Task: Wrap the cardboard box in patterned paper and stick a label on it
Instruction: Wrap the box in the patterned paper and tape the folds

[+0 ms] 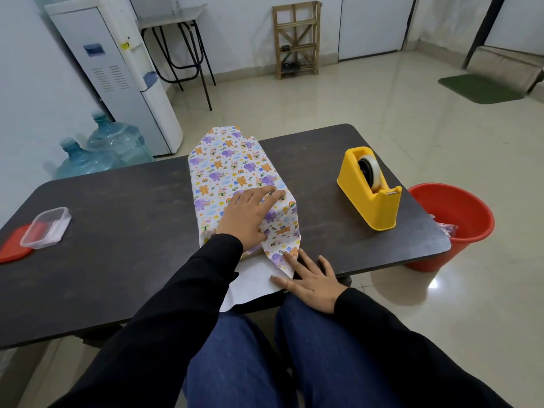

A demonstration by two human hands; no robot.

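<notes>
A dark desk (117, 201) stands on a shiny tiled floor. At its near edge the right hand (312, 282) lies flat on the loose end of the patterned paper (232, 160), grip released, likely pressing a fold. The left hand (250, 214), grip released too, pushes down on top to hold the parcel in place. The cardboard box is hidden inside, mid-desk. Farther off are one yellow tape holder (371, 198), one clear tub (47, 228), one red bucket (459, 219) and two water bottles (117, 139).

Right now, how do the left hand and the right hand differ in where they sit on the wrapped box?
The left hand lies flat on top of the wrapped box; the right hand sits lower, at the table edge. The left hand's fingers lie together; the right hand's are spread, touching the near-end paper flap. Both are open.
</notes>
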